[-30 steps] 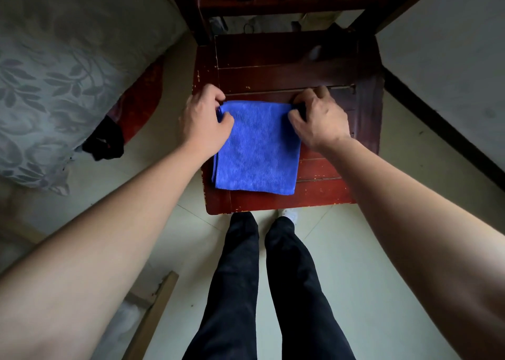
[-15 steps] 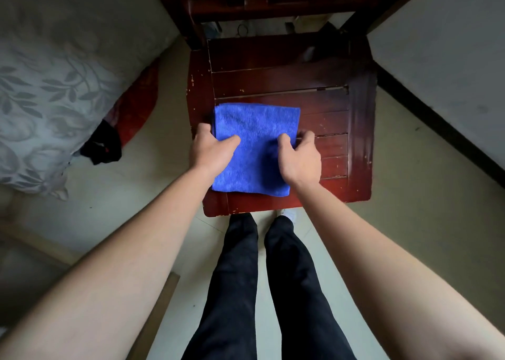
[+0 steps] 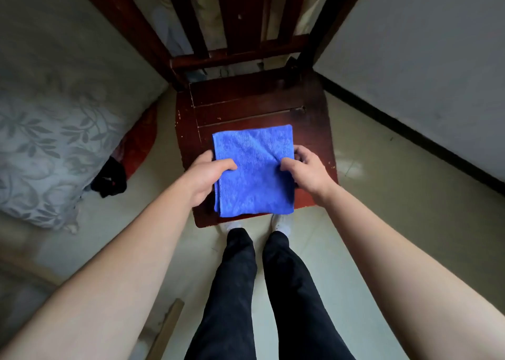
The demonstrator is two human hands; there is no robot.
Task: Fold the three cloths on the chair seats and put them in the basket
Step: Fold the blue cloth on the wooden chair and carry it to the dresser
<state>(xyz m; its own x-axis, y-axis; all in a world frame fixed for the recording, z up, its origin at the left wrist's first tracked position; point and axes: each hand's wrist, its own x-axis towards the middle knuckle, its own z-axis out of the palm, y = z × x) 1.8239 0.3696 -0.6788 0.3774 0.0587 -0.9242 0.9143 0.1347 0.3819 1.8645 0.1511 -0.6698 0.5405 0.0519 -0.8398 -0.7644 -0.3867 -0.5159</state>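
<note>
At nine o'clock from the chair, a grey leaf-patterned bedcover [image 3: 41, 146] is seen hanging to the floor, and a black bundle [image 3: 109, 177] and a red cloth item [image 3: 136, 146] are found at its foot. The left hand [image 3: 203, 175] is placed at the nine o'clock edge of the blue cloth [image 3: 254, 168]. Its thumb is laid across the top layer and its fingers are hidden beneath the edge, so the edge is pinched. The blue cloth is folded into a near square and is laid flat on the six o'clock half of the dark red chair seat [image 3: 246, 105], with its near edge at the seat's front. The right hand [image 3: 308, 171] is set at the three o'clock edge, where the fabric is gripped between the thumb and the curled fingers [image 3: 300, 152]. Black trousers [image 3: 240, 291] and white shoes [image 3: 281, 223] are seen at six o'clock, below the seat. A pale wall with a dark skirting board [image 3: 410, 138] is seen at three o'clock.
</note>
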